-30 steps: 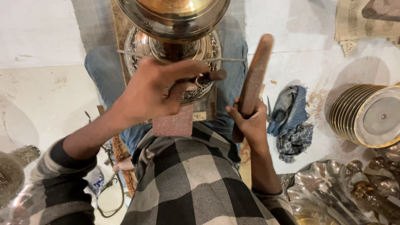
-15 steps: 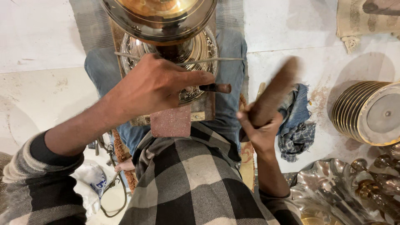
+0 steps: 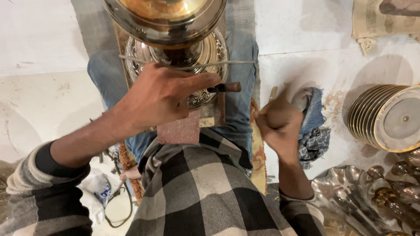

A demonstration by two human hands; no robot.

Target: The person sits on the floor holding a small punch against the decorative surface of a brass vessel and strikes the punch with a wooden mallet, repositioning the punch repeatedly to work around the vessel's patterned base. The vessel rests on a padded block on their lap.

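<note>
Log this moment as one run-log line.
left hand: holds dark-handled tool on ornate metal piece | right hand: grips wooden stick, blurred | stacked plates: at right

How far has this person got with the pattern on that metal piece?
Much of the round ornate base already shows raised pattern along its visible rim. In hand: the left hand holds a dark-tipped punch against the base's edge, while the right hand grips a blurred wooden mallet. How much is left cannot be told; the brass bowl above hides most of the base.
</note>
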